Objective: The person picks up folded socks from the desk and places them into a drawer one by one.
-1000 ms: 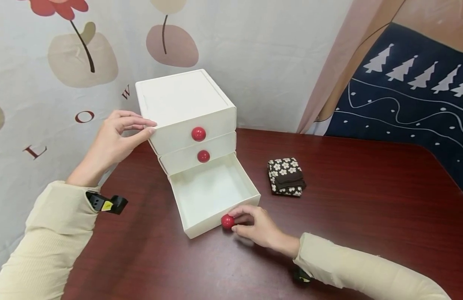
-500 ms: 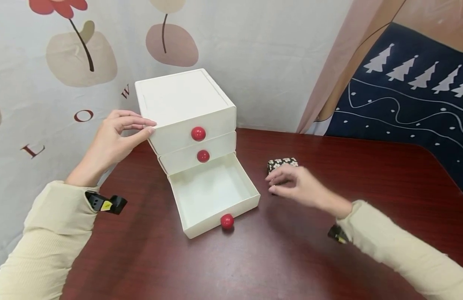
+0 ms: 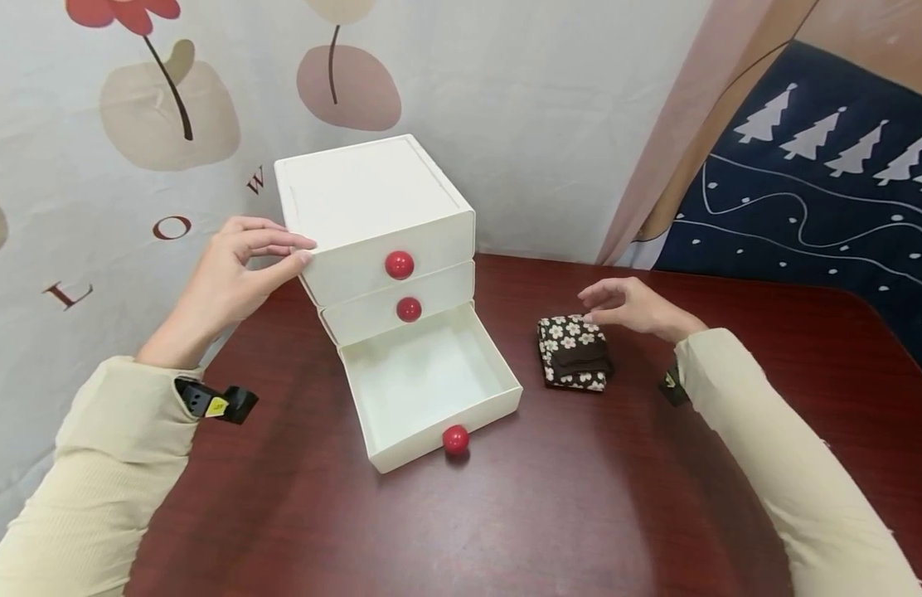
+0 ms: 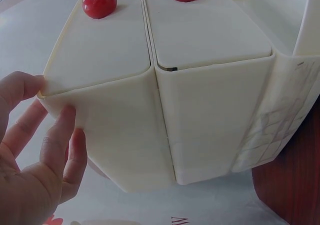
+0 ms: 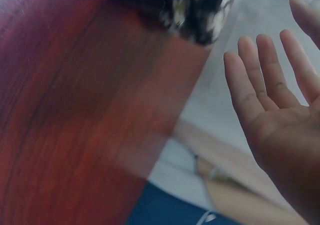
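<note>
A white drawer unit (image 3: 371, 195) with red ball knobs stands on the table. Its bottom drawer (image 3: 431, 369) is pulled out and has nothing in it; the upper two are closed. At the unit's upper front left corner rests my left hand (image 3: 240, 269), thumb and fingertips touching the edges, as the left wrist view (image 4: 35, 150) also shows. My right hand (image 3: 640, 308), fingers extended in the right wrist view, hovers at the far right of a folded dark cloth item (image 3: 573, 352) with white flowers. Whether the right thumb touches the cloth cannot be told.
The dark red wooden table (image 3: 506, 514) extends in front and to the right. Behind it hangs a pale printed curtain (image 3: 536, 124), with a navy tree-patterned cloth (image 3: 819, 207) at the right. The open drawer's knob (image 3: 456, 440) juts out toward the front.
My right hand has let go of the bottom drawer's knob and moved right and away from me, across to the folded cloth. My left hand stays at the unit's corner.
</note>
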`<state>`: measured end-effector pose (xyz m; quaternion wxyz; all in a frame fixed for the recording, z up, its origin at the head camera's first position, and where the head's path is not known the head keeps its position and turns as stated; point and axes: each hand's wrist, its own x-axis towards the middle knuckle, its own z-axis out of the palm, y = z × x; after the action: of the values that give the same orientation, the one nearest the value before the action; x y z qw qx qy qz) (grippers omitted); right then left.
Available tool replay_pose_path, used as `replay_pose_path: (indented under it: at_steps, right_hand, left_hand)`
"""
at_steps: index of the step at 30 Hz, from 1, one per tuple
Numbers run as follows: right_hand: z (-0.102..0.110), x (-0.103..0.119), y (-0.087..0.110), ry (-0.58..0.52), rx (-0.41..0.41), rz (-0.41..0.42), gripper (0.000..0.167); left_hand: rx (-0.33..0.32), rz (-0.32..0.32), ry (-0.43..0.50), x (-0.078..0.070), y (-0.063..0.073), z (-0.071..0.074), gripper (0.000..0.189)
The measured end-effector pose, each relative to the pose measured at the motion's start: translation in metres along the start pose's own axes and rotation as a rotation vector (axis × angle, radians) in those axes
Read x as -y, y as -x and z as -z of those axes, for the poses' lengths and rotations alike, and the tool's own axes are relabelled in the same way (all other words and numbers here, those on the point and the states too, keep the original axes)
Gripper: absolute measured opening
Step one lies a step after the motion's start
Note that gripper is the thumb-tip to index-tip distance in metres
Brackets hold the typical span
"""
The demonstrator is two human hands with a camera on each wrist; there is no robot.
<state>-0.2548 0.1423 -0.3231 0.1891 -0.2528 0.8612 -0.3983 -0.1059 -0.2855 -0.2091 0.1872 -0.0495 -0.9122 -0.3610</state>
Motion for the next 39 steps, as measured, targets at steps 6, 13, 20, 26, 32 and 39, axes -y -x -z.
replay_pose_path:
  at_steps: [6,13,20,26,32,39]
  right_hand:
    - [-0.006,-0.021,-0.008,-0.069,0.02,-0.088,0.049]
    - [-0.013,-0.034,-0.011,-0.087,0.036,-0.132,0.054]
    - [-0.015,-0.039,-0.013,-0.107,0.06,-0.154,0.056]
    - [-0.019,-0.038,-0.016,-0.072,0.038,-0.162,0.053]
    - [-0.021,-0.037,-0.015,-0.099,0.053,-0.172,0.05]
    - [-0.021,-0.036,-0.011,-0.114,0.063,-0.159,0.05]
  left_hand:
    - [0.004,0.002,-0.004,0.0,-0.001,0.0,0.024]
    - [0.003,0.01,0.011,-0.002,-0.001,0.0,0.024]
    - [0.005,0.012,0.021,-0.002,-0.001,0.0,0.024]
    - [0.017,0.028,0.017,-0.003,0.001,0.001,0.025]
    - [0.01,0.016,0.012,-0.001,0.0,0.0,0.025]
    - [0.011,0.026,0.001,0.0,-0.001,0.0,0.025]
